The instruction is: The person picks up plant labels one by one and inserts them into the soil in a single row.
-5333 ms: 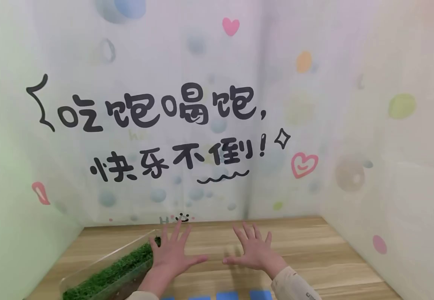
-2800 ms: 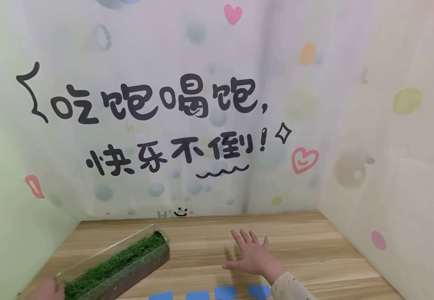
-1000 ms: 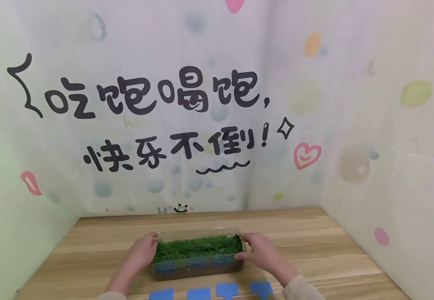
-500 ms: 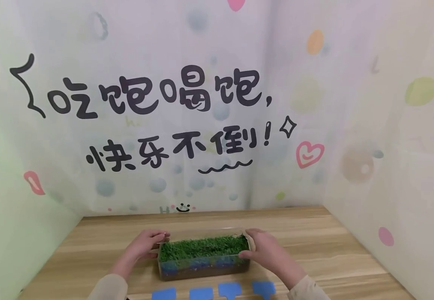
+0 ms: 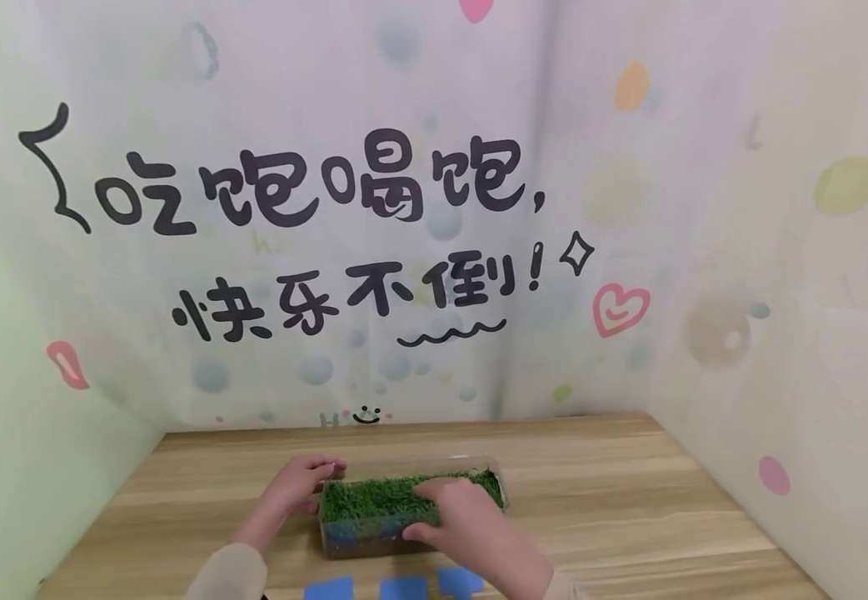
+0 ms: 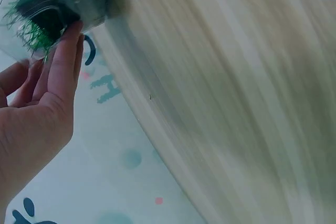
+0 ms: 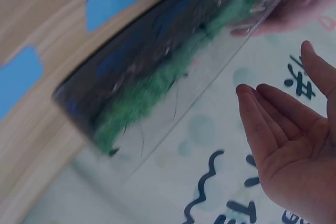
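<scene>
Just beyond the left hand's [image 5: 295,492] fingertips: clear container [image 5: 351,546] with green grass [image 5: 362,498] inside, long side running across toward and behind the right hand [image 5: 464,521]. Left hand is at the left end wall, fingers mostly extended, thumb apart from them; fingertips look to touch the outside of the wall, no wrap around it. Right hand hangs over the right half of the container, fingers straight, thumb spread well off them, nothing between.

Change vs half a second ago: right hand was at the right end wall with thumb in front; now it's off that wall and further left, across the front edge. Left hand and container in about the same spot. Four blue pieces [image 5: 404,587] showed on the near side of the hands then; three show now, right forearm blocks where the fourth was.

Hidden: right forearm and hand cover part of the container's front wall and grass. Blue pieces cut off at the bottom of the head view, full shape not readable. Left wrist view gets only the container's end; in the right wrist view it's motion-blurred. Can't tell how firmly the left fingertips press.
</scene>
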`<state>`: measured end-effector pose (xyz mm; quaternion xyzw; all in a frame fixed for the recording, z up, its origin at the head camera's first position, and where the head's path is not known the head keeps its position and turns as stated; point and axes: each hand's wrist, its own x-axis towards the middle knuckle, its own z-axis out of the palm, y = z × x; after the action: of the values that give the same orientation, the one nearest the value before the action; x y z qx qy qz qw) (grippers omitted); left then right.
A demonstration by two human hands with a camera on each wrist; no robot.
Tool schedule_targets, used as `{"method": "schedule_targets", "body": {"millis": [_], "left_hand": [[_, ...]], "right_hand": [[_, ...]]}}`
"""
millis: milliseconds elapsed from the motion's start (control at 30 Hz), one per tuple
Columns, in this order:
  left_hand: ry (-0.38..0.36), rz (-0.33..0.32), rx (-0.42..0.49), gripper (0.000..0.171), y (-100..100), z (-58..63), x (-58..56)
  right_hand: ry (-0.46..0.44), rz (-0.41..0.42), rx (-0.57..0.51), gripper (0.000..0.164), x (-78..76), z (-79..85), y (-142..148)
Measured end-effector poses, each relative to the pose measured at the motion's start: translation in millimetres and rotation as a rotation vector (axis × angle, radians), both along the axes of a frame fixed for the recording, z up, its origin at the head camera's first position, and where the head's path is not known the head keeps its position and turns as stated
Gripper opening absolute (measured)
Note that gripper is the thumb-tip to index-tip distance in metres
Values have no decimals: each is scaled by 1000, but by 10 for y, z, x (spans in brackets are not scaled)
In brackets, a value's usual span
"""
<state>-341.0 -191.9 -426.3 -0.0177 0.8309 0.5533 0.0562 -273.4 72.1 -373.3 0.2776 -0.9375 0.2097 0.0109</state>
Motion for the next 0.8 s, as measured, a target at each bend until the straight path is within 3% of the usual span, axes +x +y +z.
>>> {"method": "schedule_targets", "body": {"millis": [100,333,467,567,667,733,800], "left_hand": [[26,28,-47,35,18,-3,-1],[32,53,-51,33,47,-8,-2],[25,55,-50,33,33,-17,-4],[22,58,-56,33,18,-11,7],[26,59,-68,33,21,3,13],[34,56,-70,33,29,12,20],[42,51,-71,33,39,14,26]], "right_hand": [[-22,48,-7,44,15,-66,-148],[88,99,46,27,139,-117,-442],[-49,93,46,14,151,-210,-622],[-226,84,55,14,85,-383,-760],[-348,66,96,13,-3,-622,-880],[-363,44,155,15,-21,-727,-968],[-315,12,250,16,10,-767,-1054]]}}
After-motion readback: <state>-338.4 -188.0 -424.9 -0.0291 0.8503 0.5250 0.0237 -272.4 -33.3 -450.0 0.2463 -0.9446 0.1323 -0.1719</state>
